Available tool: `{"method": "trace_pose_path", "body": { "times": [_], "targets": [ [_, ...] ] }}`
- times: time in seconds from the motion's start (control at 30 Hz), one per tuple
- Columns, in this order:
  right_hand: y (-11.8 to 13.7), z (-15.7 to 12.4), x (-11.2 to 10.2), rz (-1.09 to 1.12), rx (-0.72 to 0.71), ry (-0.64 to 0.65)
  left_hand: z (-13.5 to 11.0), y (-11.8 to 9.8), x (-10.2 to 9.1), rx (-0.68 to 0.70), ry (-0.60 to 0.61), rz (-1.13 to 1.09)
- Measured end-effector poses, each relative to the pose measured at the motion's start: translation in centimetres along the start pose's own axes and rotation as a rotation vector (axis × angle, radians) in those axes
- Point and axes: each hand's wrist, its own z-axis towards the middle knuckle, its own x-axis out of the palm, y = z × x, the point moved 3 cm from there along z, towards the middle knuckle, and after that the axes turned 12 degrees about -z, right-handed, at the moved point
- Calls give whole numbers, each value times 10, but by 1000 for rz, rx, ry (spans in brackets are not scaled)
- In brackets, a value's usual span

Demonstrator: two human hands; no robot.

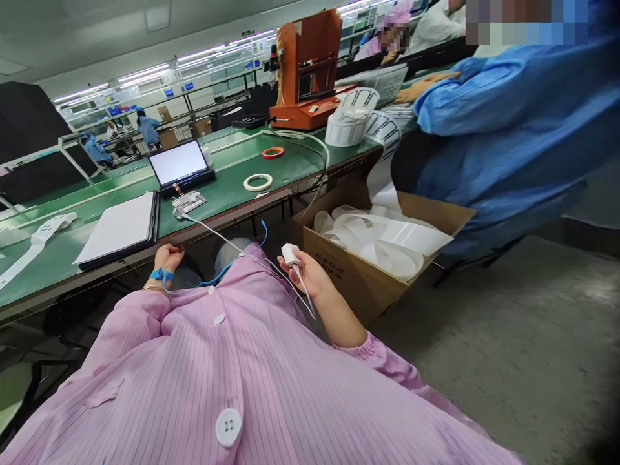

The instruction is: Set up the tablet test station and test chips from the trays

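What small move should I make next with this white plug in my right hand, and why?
I'd probably raise the white plug in your right hand toward the small board on the green bench. A white cable runs from that board toward you, and the plug is held clear of the bench, so bringing them together seems the sensible small step.

The left hand (pixel 168 258) lay below the edge of the tabletop (pixel 227 206), which carried a tablet (pixel 178 165) and a tape roll (pixel 258 182). The right hand (pixel 305 274) held a plug (pixel 291 255) just left of a cardboard box (pixel 349 278) under the tabletop.
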Motion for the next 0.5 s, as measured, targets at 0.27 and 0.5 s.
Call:
{"method": "trace_pose_path", "body": {
  "times": [0.27, 0.5],
  "targets": [
    [-9, 106, -23, -248, 10, -156, -10, -3, 4, -34, 18, 81],
    [1, 176, 9, -329, 83, -44, -44, -2, 11, -43, 203, 110]
  ]
}}
